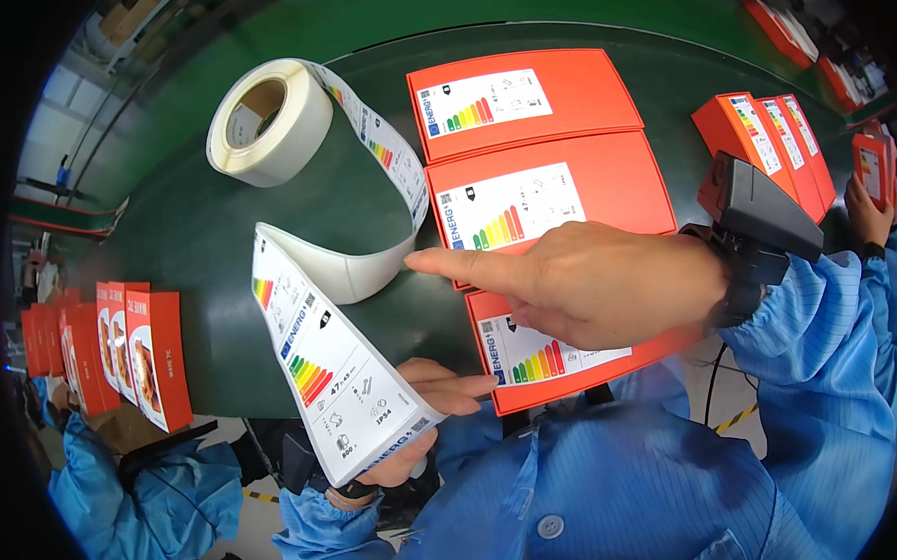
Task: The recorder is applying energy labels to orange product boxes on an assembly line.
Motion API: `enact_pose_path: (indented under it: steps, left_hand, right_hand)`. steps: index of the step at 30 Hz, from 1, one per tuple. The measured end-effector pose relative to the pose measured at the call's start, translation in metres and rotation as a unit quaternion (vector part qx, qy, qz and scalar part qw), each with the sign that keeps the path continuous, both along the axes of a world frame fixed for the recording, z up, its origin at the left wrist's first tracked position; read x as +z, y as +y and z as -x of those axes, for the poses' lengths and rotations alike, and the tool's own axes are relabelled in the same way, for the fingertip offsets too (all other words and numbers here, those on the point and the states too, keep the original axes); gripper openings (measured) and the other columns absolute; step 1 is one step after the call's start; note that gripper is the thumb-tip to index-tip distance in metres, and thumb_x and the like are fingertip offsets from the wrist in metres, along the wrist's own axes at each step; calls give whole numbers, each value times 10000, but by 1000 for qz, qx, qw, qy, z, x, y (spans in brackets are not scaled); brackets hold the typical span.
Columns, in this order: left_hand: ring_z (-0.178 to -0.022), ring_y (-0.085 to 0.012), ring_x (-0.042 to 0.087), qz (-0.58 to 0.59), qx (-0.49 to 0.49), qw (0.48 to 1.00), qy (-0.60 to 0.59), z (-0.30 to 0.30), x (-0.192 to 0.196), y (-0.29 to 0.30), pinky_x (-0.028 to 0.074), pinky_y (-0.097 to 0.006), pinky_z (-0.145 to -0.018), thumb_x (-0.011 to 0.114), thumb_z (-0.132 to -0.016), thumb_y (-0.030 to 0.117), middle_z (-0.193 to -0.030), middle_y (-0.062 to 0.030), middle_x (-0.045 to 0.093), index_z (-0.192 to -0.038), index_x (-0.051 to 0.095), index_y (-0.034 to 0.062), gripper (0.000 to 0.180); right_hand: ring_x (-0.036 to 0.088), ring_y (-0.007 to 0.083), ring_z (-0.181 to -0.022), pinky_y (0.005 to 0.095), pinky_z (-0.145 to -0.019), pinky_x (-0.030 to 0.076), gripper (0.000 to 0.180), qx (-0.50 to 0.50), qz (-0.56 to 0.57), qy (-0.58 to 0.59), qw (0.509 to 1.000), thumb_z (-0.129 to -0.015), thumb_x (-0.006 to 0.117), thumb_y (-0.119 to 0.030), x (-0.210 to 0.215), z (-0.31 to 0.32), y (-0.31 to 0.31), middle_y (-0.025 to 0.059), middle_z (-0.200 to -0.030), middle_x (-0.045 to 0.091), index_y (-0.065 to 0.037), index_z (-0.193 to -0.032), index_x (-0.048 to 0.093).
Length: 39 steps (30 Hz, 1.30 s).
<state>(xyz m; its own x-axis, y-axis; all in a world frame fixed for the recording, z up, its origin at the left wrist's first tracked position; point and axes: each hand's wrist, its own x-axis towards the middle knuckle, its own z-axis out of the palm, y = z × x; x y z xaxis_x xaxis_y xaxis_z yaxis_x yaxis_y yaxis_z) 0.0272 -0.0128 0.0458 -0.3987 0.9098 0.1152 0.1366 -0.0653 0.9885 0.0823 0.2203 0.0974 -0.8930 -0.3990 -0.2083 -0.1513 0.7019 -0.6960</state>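
At the far left edge, a stack of narrow orange cardboard boxes (130, 351) stands on end at the rim of the dark green belt-like work surface (220, 230), just above a co-worker's blue sleeve (149, 497), probably staged within that person's reach.

Further in, a fat white roll of paper labels (265, 122) lies on the green surface. Its strip of white labels with rainbow-coloured bar charts (320, 359) unwinds in a loose loop across the surface and runs down toward the person, apparently so that labels feed off without tugging the roll.

The left hand (427, 419), low in the middle, holds the free end of that strip, fingers curled under it and thumb side hidden by the paper, keeping the next label lifted and facing up.

To the right, three flat orange rectangular boxes (548, 179) lie in a column, edges touching, each already bearing one of the labels at its left end. The nearest box (565, 360) sits at the surface's near edge, in front of the person's blue jacket.

The right hand (589, 281) reaches leftward over the nearest box, holding nothing, index finger stretched out and the others loosely curled, its tip close to the strip's loop. A black device (761, 219) is strapped at that wrist.

At the far right, more orange boxes (765, 134) stand labelled, and another person's hand (867, 213) holds a small one.
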Motion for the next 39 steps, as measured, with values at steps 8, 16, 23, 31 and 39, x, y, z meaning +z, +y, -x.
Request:
enact_pose_path:
  steps: [8,16,23,31,39]
  left_hand:
    - [-820,-281,552,-16,-26,999,27,1,-6,1,398,-385,-750,435,-845,386,-1003,-196,618,-885,630,-6,440]
    - [-799,-286,547,-5,-29,998,59,1,-8,2,407,-386,-730,434,-840,341,-997,-189,621,-889,627,-13,406]
    - [-883,-249,534,-24,-87,989,118,12,-11,0,412,-364,-764,489,-743,75,-1115,-96,589,-1022,576,44,293]
    - [-901,-240,527,-22,-73,983,170,10,-12,-1,391,-385,-828,490,-742,138,-1111,-73,593,-1004,579,52,289]
    - [-956,-227,495,1,-58,991,117,5,-6,-1,356,-414,-889,437,-771,130,-1124,-51,587,-1005,580,67,281]
  right_hand:
    - [551,306,-596,388,-547,430,782,3,-26,-12,1000,-739,517,40,7,2,-2,176,-714,563,-175,-1392,145]
    - [550,294,-595,385,-545,428,797,-7,-30,-47,998,-713,512,56,11,2,-6,173,-676,542,-173,-1389,157]
    - [606,303,-712,405,-549,464,653,-1,-128,-54,990,-716,560,-62,20,0,-13,160,-730,600,-107,-1315,304]
    - [583,192,-541,309,-457,425,512,14,-299,98,949,-722,579,-157,22,-10,-28,46,-587,558,-3,-1193,448]
    - [507,237,-1076,437,-846,408,615,20,-332,260,906,-742,575,-300,4,-55,-30,155,-1110,539,-44,-1270,388]
